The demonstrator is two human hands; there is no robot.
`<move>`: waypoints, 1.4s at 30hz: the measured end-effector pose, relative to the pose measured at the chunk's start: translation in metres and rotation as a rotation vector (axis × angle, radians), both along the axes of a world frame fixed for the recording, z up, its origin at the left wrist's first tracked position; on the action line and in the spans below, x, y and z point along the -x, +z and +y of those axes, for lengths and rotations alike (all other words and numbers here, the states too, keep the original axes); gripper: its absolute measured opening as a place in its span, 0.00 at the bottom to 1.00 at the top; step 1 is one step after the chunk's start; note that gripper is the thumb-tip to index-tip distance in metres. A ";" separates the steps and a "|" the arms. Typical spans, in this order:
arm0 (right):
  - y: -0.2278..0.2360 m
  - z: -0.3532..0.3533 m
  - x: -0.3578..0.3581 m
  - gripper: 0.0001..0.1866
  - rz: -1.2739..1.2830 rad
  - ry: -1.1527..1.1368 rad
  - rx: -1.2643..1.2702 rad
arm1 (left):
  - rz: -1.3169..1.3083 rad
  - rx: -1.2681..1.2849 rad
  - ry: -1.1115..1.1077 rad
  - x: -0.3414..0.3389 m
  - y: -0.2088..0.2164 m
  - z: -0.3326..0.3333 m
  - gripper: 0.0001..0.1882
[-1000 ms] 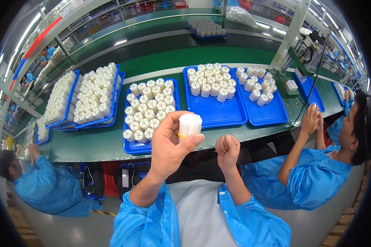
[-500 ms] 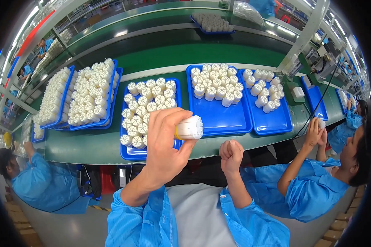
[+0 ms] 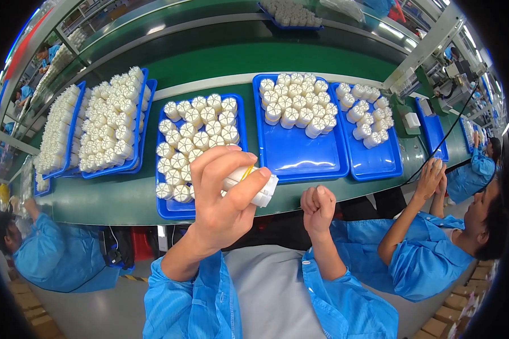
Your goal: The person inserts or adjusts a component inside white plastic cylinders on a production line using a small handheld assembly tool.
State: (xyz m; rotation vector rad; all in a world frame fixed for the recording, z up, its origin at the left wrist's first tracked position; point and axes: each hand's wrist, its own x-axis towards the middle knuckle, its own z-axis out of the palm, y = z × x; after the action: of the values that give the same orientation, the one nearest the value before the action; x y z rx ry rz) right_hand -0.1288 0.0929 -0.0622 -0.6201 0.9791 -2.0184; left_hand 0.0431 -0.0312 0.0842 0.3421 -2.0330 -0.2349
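1. One white cylinder (image 3: 267, 192) with a yellow band (image 3: 247, 172) is gripped in the left hand (image 3: 225, 210); upright a second ago, it now tips its end down rightward, apparently bringing another side into view.
2. Just right of that hand, the right hand (image 3: 318, 209) is curled closed, nothing visible in it.
3. Behind the left hand, a blue tray (image 3: 172, 214) holds many white pieces (image 3: 201, 120).
4. Beyond it rightward, a wide tray (image 3: 300, 155) and a narrower tray (image 3: 376, 164) hold pieces in their far parts.
5. Well left, tilted trays (image 3: 141, 110) are crowded; farthest off sits another loaded tray (image 3: 300, 28).
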 end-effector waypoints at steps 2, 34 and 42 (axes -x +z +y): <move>0.001 -0.002 0.000 0.25 -0.047 0.000 0.020 | 0.023 0.000 -0.017 0.000 -0.003 -0.002 0.28; 0.144 -0.034 -0.054 0.28 0.152 -0.116 0.899 | 0.061 -0.144 -0.057 0.009 -0.036 0.022 0.33; 0.137 -0.037 -0.060 0.28 0.194 -0.216 0.917 | 0.082 -0.163 -0.055 0.011 -0.039 0.024 0.31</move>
State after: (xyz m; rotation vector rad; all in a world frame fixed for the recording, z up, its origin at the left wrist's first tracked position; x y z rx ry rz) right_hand -0.0688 0.0560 0.0752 -1.2401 0.1564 -2.6079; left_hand 0.0324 -0.0071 0.0456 0.3718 -1.9486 -0.4435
